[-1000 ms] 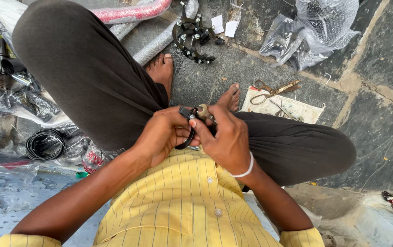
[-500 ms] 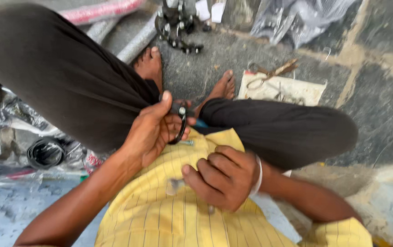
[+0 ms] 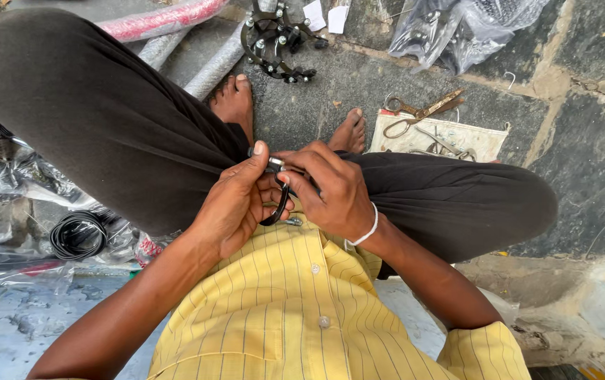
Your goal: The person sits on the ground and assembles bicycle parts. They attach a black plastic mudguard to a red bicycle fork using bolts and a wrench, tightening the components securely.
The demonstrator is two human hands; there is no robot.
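Since the earlier frame, the right hand (image 3: 337,193) had been brought back up from the lap to the curved black part (image 3: 279,204), which was held over the lap, pinched in the grip of the left hand (image 3: 235,204); both grips were closed on it, so work on it was judged resumed. Scissors (image 3: 422,112) lay on a cloth (image 3: 457,134) upon the stone floor (image 3: 584,162), with a black coil (image 3: 77,234) left

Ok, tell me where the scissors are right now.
In the head view the scissors lie on the stone floor at upper right, on the top edge of a pale cloth, just beyond the bare foot.
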